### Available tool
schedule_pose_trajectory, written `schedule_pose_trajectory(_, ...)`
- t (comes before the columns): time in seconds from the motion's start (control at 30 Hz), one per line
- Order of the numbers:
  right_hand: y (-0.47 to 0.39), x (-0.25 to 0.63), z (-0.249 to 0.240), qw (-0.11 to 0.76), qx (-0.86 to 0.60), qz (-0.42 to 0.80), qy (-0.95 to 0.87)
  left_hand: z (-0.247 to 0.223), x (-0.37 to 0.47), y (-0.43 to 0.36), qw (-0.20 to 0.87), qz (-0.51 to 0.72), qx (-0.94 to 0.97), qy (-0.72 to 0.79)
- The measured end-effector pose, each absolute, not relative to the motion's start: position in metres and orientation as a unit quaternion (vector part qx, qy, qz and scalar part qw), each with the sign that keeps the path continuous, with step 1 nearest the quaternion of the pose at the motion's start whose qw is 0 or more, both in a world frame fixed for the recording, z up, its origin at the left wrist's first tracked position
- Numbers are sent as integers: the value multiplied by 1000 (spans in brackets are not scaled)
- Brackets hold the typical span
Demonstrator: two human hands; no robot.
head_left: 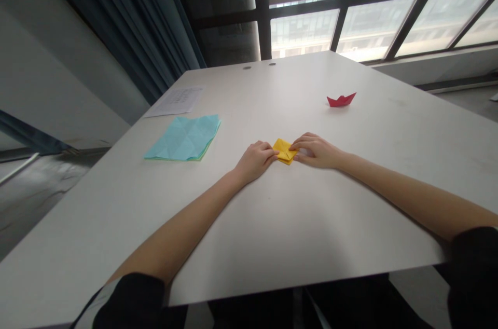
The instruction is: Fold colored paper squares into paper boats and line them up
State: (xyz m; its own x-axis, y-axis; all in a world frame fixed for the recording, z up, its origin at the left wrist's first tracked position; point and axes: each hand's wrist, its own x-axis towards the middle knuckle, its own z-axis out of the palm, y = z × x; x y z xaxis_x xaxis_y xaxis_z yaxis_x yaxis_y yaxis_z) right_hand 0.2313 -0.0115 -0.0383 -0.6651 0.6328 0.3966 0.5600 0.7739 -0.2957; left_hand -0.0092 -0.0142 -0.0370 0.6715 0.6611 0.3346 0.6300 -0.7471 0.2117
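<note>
A small piece of folded yellow paper (285,151), roughly diamond-shaped with several layers, is between my two hands just above or on the white table. My left hand (257,160) pinches its left corner between thumb and fingers. On the opposite side, my right hand (316,150) grips the right corner, with the fingertips on top and the thumb below. Creases and a small slit show on the paper's upper face. Parts of both side corners are hidden by my fingers.
A red paper boat (341,100) stands farther back to the right. To the left lies a stack of creased light-blue paper (184,138), with a greenish sheet underneath. A printed white sheet (175,101) rests behind it on the white table (249,246). Windows and a curtain are beyond.
</note>
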Motion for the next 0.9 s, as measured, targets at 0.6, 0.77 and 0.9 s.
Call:
schedule_pose_trajectory(0.6, -10, 224, -40, 308, -419, 98, -848, -42, -7, -13, 116, 285, 864, 400)
schedule_pose_trajectory(0.77, -7, 223, -43, 298, -405, 104, -858, -43, -4, -10, 82, 263, 895, 351)
schedule_pose_trajectory(0.9, -5, 224, -47, 287, -391, 92, -869, -45, -1, -10, 20, 221, 900, 374)
